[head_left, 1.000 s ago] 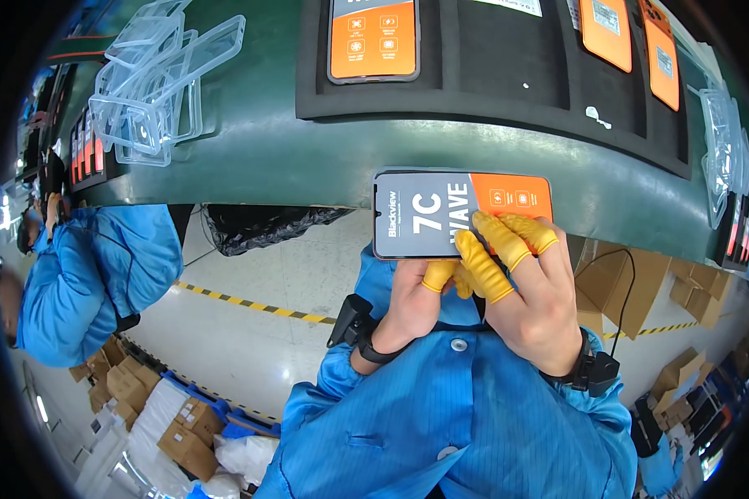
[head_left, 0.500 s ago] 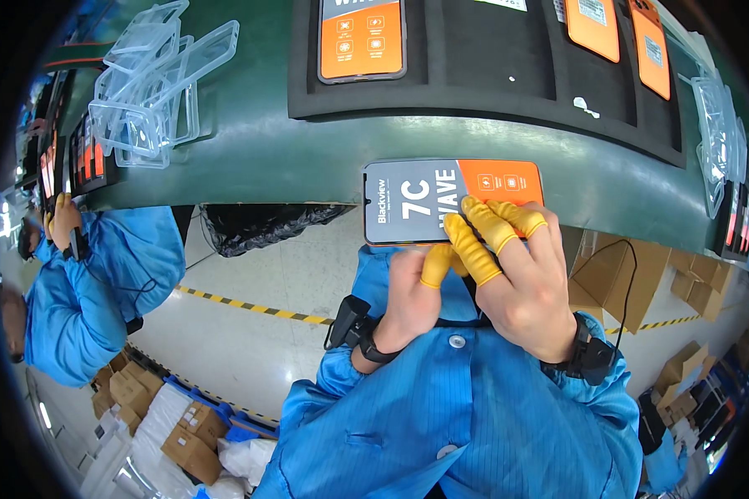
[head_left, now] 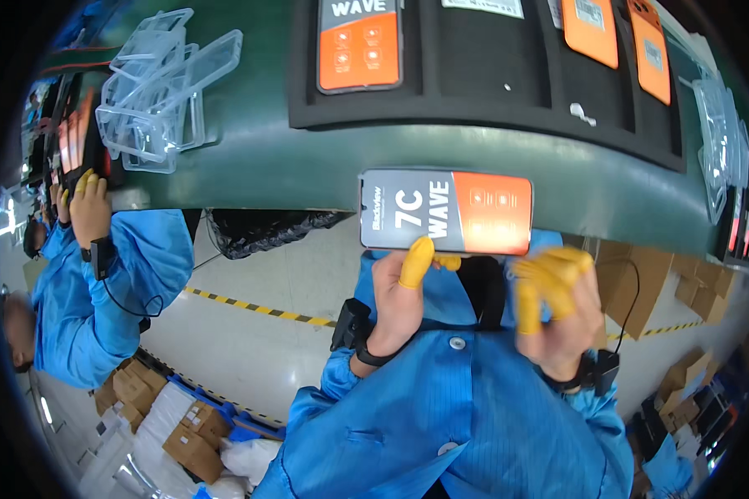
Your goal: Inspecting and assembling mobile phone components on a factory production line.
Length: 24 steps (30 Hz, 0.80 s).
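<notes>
My left hand (head_left: 404, 287), with yellow finger cots, holds a smartphone (head_left: 446, 211) flat by its lower edge; the screen carries a grey and orange film. My right hand (head_left: 558, 299), also in yellow cots, is blurred and sits just below the phone's right end, apart from it, fingers loosely curled and holding nothing. The phone hovers at the front edge of the green conveyor belt (head_left: 308, 170).
A black foam tray (head_left: 491, 75) on the belt carries more phones with orange films (head_left: 359, 46). Clear plastic cases (head_left: 162, 87) are piled at the left, more at the right (head_left: 720, 125). A co-worker in blue (head_left: 100, 274) works at the left. Cardboard boxes (head_left: 187, 445) lie on the floor.
My right hand has come off the phone's screen and dropped below its right end. The left hand keeps holding the phone, which stays at the belt's edge.
</notes>
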Motion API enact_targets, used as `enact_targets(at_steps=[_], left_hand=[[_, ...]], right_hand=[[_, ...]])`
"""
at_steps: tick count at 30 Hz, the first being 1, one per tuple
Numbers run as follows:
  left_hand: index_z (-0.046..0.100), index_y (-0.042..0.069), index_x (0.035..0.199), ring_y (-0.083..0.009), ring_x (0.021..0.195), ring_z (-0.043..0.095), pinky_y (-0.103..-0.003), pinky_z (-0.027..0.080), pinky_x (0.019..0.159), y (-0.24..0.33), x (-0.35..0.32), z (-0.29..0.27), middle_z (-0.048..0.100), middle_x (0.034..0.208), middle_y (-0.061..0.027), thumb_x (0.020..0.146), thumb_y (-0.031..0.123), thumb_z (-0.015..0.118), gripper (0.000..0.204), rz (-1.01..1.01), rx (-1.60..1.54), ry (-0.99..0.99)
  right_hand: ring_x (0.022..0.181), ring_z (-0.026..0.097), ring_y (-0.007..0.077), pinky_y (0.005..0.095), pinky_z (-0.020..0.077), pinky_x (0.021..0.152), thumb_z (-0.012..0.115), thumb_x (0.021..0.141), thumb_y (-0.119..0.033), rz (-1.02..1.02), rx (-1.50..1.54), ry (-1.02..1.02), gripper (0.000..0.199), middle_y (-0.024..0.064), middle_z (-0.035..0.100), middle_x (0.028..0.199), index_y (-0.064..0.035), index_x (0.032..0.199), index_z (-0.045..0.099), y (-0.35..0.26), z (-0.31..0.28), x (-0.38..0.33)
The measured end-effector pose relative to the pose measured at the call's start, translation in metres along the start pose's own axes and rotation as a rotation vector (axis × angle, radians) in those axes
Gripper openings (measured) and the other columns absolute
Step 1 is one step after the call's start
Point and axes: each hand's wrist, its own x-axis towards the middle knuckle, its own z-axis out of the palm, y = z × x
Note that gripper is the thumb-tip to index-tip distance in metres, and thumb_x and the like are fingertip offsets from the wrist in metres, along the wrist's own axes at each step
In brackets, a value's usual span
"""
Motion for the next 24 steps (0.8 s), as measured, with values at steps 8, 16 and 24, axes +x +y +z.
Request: enact_targets(at_steps=[8,16,24], left_hand=[[0.067,-0.002,0.088,-0.0116,0.075,0.062,-0.029,0.049,0.066,-0.006,-0.015,-0.001,0.07,0.082,-0.0061,0.093,0.01,0.063,0.013,-0.039,0.567,-0.001],[0.067,-0.005,0.104,-0.0057,0.083,0.057,-0.022,0.046,0.076,-0.002,-0.014,-0.007,0.066,0.086,-0.0007,0.101,0.019,0.057,0.027,-0.248,0.142,-0.001],[0.066,0.001,0.104,-0.0115,0.08,0.057,-0.027,0.046,0.079,0.023,0.009,-0.051,0.067,0.09,-0.0027,0.103,0.027,0.052,0.03,-0.253,0.219,-0.246]], right_hand=[[0.068,0.063,0.0157,0.026,0.045,0.052,0.062,0.094,-0.023,0.972,1.328,-0.038,0.03,0.0117,0.067,0.086,0.0041,0.107,0.063,0.008,0.041,-0.036],[0.081,0.06,0.0134,0.0262,0.0471,0.07,0.062,0.093,-0.002,1.081,1.299,0.058,0.016,0.005,0.068,0.099,-0.0011,0.109,0.066,-0.003,0.042,-0.036],[0.068,0.058,0.0149,0.0266,0.0455,0.062,0.061,0.095,-0.004,1.05,1.321,0.015,0.011,0.0055,0.067,0.087,-0.0005,0.104,0.066,-0.001,0.037,-0.028]])
